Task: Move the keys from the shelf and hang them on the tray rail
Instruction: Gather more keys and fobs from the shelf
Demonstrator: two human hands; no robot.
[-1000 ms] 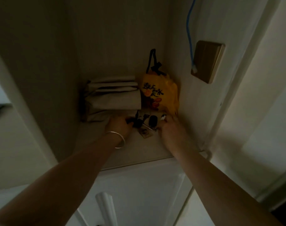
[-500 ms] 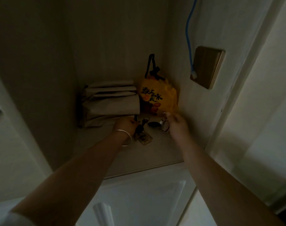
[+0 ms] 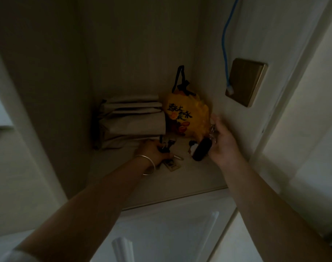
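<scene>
In a dim alcove, my right hand [image 3: 222, 140] grips a key bunch by its ring, lifted off the shelf [image 3: 161, 184]; a black key fob [image 3: 201, 149] and a small white-and-dark charm dangle below it. My left hand [image 3: 153, 151], with a silver bangle on the wrist, is closed on a second bunch of dark keys [image 3: 166, 146] that rests on the shelf. A metal ring and a small rectangular tag [image 3: 173, 165] stick out from under that hand. No tray rail is in view.
A stack of folded beige paper bags [image 3: 131, 121] lies at the back left of the shelf. A yellow printed bag [image 3: 186, 116] with black handles stands at the back right. A brass wall plate [image 3: 245, 81] and a blue cable [image 3: 225, 44] are on the right wall.
My right hand has raised its key bunch off the shelf and drawn it right, so the fob now hangs free. My left hand stays closed on the other keys.
</scene>
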